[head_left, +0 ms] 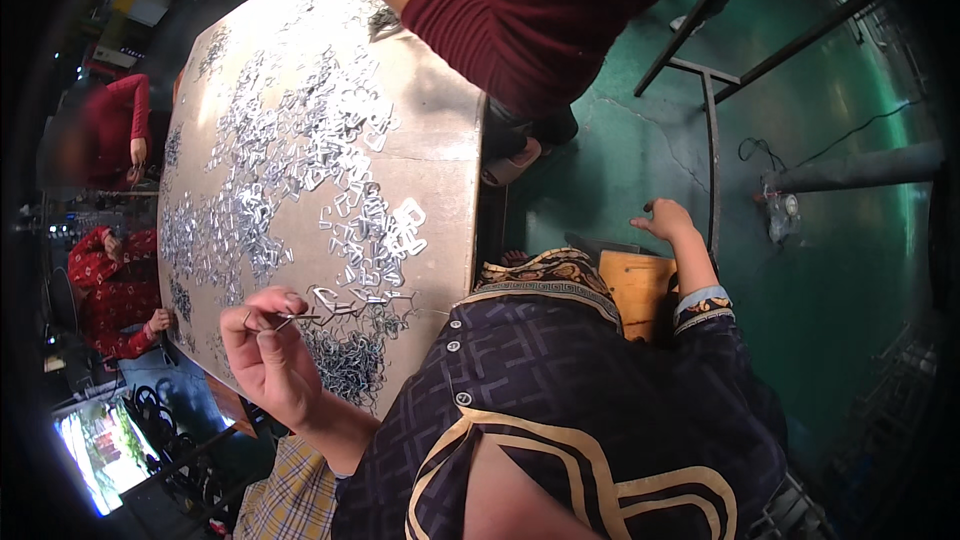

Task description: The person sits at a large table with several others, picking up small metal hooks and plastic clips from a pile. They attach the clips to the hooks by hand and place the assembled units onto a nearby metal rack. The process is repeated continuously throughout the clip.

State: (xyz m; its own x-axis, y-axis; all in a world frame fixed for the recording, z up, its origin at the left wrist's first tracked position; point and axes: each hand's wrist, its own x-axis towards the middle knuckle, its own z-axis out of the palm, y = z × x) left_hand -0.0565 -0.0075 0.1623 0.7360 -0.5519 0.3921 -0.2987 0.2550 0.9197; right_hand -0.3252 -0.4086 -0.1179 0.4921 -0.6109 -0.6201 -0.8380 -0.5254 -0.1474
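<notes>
My left hand [272, 352] is raised over the near left part of the table, thumb and fingers pinched on a thin metal piece [303, 317]. Beyond the fingertips, more thin metal pieces [350, 307] run in a row to the right; I cannot tell whether they are joined. Just under that hand is a heap of small dark metal hooks [350, 365]. My right hand [668, 221] is off the table to the right, above a wooden stool [637, 290]. Its fingers are loosely bent and apart, with nothing visible in them.
Many flat silver metal buckles [345, 110] lie scattered over the table [430, 165]. A co-worker in a dark red sleeve [470, 40] leans in at the far side. Two more people [115, 290] sit along the left. A metal frame [712, 140] stands on the green floor.
</notes>
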